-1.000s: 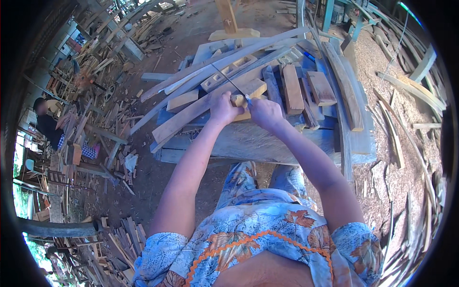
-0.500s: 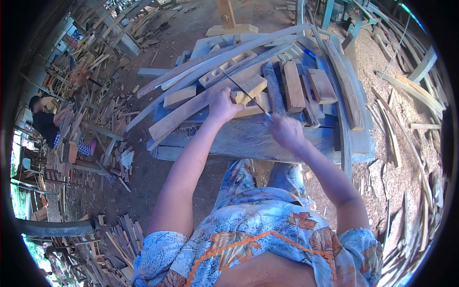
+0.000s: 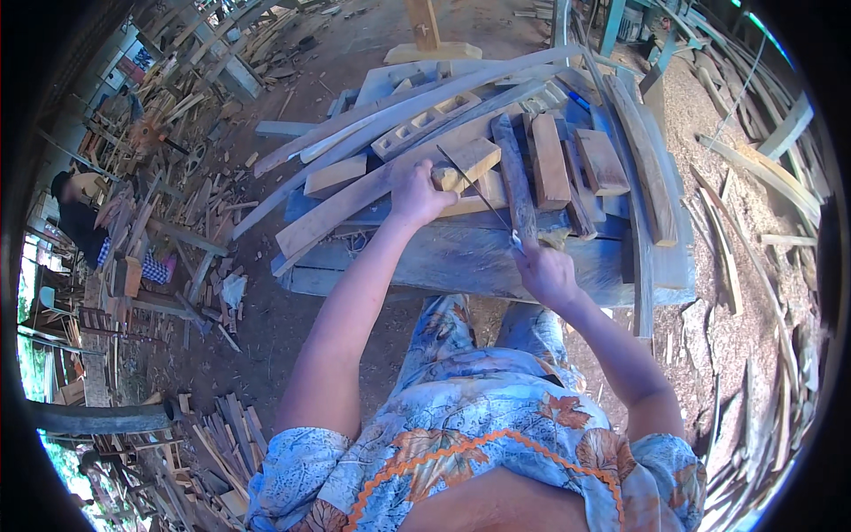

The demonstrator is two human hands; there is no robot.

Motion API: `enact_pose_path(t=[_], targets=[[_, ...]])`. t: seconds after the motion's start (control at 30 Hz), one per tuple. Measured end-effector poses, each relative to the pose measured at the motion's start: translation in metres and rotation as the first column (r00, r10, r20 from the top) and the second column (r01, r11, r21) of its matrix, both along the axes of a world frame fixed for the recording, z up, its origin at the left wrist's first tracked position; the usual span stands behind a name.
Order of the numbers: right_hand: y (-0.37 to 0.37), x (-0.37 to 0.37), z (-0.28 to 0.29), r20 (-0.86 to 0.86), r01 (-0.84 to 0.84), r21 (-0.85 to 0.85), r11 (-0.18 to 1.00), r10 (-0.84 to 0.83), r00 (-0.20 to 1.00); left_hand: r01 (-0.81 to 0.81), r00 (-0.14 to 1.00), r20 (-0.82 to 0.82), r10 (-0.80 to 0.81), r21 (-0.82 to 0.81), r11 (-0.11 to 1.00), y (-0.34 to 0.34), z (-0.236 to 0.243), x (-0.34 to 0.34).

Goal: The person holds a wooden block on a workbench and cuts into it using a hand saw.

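Observation:
My left hand (image 3: 424, 193) grips the near end of a short wooden block (image 3: 472, 161) lying on other timber at the middle of a rough plank bench (image 3: 417, 270). A long thin dark metal tool (image 3: 481, 197), a file or saw blade, lies diagonally across that block. My right hand (image 3: 547, 276) is closed on the tool's handle, below and to the right of the block. Beside the block stand or lie a dark weathered stick (image 3: 516, 191), a light wooden block (image 3: 550, 160) and a squat block (image 3: 601, 161).
Long battens (image 3: 425, 105) and a slotted piece (image 3: 425, 124) lie across the bench's back. A wooden post (image 3: 423, 22) stands behind. Another person (image 3: 84, 222) is at the left among wood scraps. Shavings and strips (image 3: 727, 248) cover the ground at right.
My right hand has drawn down and to the right with the tool, so the tool now reaches less far beyond the block. My left hand stays on the block.

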State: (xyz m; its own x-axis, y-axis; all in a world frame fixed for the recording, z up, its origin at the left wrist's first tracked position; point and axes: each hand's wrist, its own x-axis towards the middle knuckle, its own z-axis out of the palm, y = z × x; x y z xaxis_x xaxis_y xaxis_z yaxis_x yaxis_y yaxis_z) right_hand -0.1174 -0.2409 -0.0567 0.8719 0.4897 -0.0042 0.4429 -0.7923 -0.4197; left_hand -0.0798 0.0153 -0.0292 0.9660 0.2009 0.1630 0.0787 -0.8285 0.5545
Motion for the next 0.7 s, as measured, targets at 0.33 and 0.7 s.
enact_pose_path(t=[0.33, 0.7], targets=[[0.088, 0.072, 0.039, 0.069, -0.087, 0.019, 0.996, 0.085, 0.994, -0.016, 1.0, -0.017, 0.016, 0.024, 1.0, -0.007, 0.005, 0.002], [-0.011, -0.009, 0.017, -0.049, -0.005, -0.047, 0.999, 0.003, 0.999, 0.021, 0.999, -0.03, -0.02, 0.032, 0.999, -0.001, 0.008, -0.001]])
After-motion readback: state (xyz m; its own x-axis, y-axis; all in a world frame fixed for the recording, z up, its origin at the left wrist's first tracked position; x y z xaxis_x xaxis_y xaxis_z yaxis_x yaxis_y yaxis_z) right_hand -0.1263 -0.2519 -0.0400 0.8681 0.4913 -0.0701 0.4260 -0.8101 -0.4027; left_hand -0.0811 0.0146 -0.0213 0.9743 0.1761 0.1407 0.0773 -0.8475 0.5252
